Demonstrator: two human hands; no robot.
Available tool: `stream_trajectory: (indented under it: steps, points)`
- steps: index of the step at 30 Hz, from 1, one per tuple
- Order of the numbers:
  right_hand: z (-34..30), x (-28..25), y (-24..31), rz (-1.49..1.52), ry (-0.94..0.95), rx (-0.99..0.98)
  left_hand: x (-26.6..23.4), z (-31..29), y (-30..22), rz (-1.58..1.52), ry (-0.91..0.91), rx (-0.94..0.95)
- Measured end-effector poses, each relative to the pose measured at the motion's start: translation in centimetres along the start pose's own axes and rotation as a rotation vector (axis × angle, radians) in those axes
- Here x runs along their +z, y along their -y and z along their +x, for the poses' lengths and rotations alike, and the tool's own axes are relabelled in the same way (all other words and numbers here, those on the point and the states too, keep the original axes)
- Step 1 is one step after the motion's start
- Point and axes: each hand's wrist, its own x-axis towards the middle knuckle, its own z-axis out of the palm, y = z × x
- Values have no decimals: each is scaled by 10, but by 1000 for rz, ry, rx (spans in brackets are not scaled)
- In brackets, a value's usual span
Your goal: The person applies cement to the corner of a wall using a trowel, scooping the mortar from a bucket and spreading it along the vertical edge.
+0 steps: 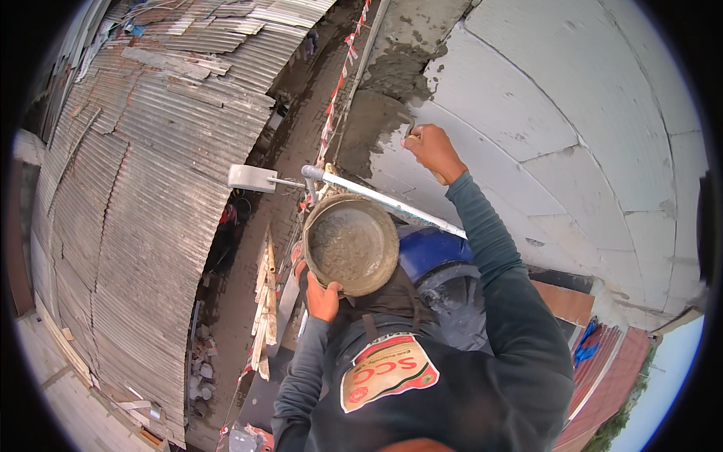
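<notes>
My left hand (pixel 323 300) is closed on the near rim of a round, mortar-caked basin (pixel 388 252), held in front of my body. Grey wet mortar (pixel 343 248) lies inside it. Out to the right, my right hand (pixel 437 154) grips a trowel by its handle (pixel 440 178), close to the wall of pale blocks (pixel 520 90). The trowel's blade is hard to tell from the grey around it. Beside that hand, a patch of wet mortar (pixel 370 124) covers the wall's edge, with a ragged border against the bare blocks.
A white pipe (pixel 392 202) crosses just beyond the basin, near a white lamp-like fitting (pixel 252 178). A blue drum (pixel 433 252) stands at my right side. Red-and-white tape (pixel 329 124) runs above a paved alley far below. Corrugated roofs (pixel 158 166) spread out left; wooden strips (pixel 263 305) lie nearer.
</notes>
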Motion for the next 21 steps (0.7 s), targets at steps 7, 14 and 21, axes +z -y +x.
stream_trajectory:
  steps: [7, 14, 21]
  points:
    - [-15, -37, 28, 168, 51, 131, 0, 6, 10, 76, -64, 33]
    - [-52, -72, 31, 144, -85, -44, 8, -7, -31, -6, -35, -46]
    - [-117, -73, 21, -245, 206, -378, 0, 12, 14, -7, 13, 62]
